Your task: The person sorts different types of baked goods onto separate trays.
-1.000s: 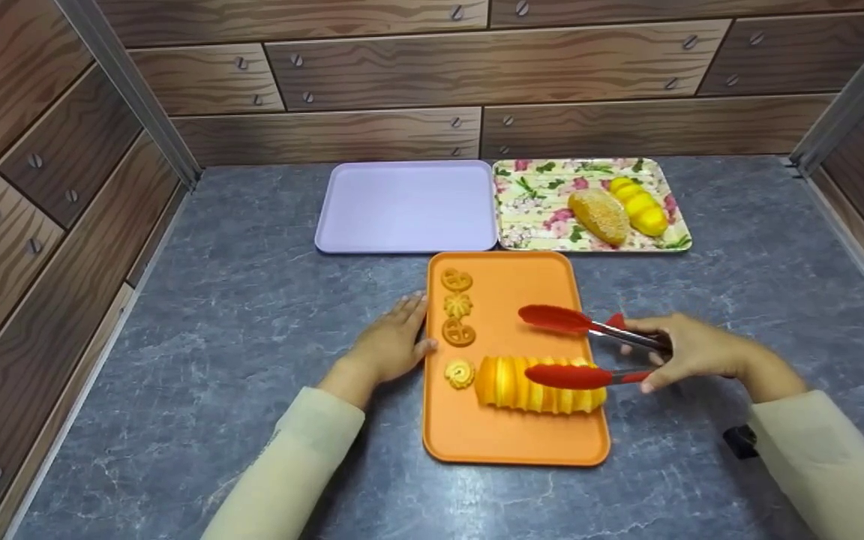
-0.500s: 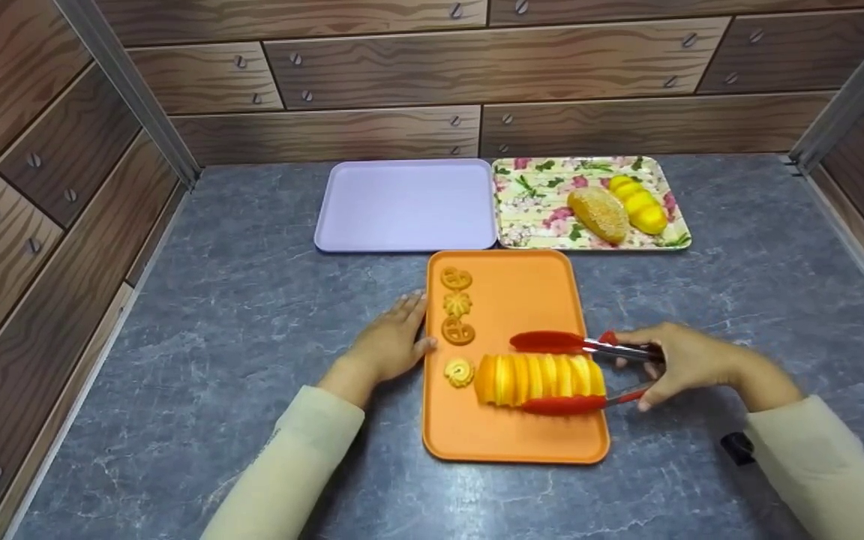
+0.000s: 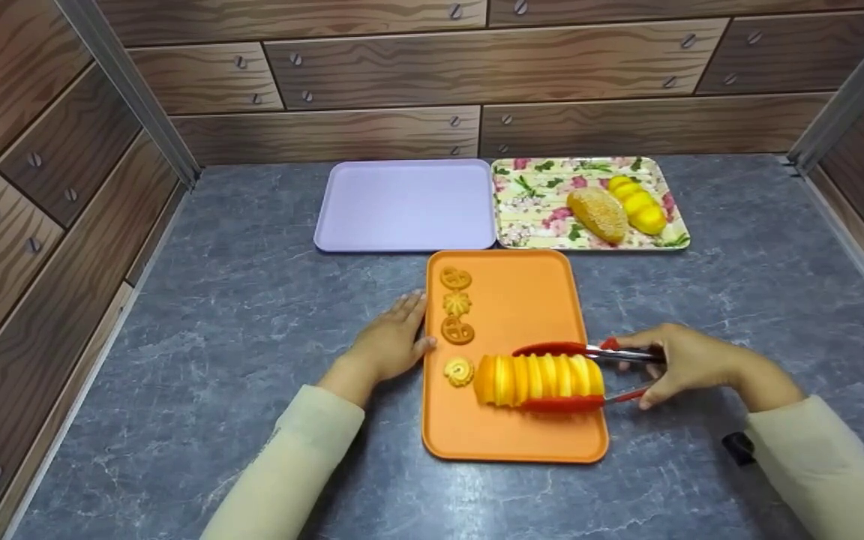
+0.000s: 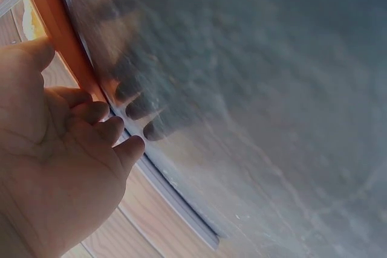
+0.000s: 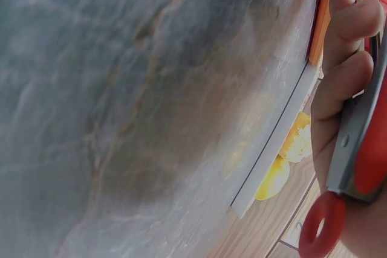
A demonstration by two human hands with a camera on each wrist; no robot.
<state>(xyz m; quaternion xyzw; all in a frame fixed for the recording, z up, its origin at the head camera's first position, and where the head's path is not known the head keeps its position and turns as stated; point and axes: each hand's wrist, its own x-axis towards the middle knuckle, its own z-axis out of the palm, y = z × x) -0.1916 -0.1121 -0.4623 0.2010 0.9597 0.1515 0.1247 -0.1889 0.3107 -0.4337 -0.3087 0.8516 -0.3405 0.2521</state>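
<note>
My right hand [image 3: 698,367] grips a pair of red-tipped tongs [image 3: 561,405], whose handle with a red ring shows in the right wrist view. The tong tips lie along both long sides of a ridged yellow-orange loaf [image 3: 541,380]. That loaf lies across the orange tray [image 3: 507,442], its right end near the tray's right rim. At the tray's left rim my left hand [image 3: 387,345] rests with fingers extended, the thumb at the edge. Just left of the loaf is a round swirl cookie [image 3: 459,371]. Above it, two pretzel-shaped cookies [image 3: 457,330] and a flower-shaped cookie [image 3: 457,303] form a column.
Behind the orange tray, a lilac tray [image 3: 406,206] stands beside a floral tray [image 3: 526,214]. The floral one bears a seeded bread roll [image 3: 598,214] and a yellow segmented bread [image 3: 638,204]. Wood-patterned walls [image 3: 499,67] enclose the grey tabletop [image 3: 252,300].
The tongs in my right hand have come down from above the loaf to straddle it, and their tips have drawn closer to its sides. My left hand has stayed at the tray's rim.
</note>
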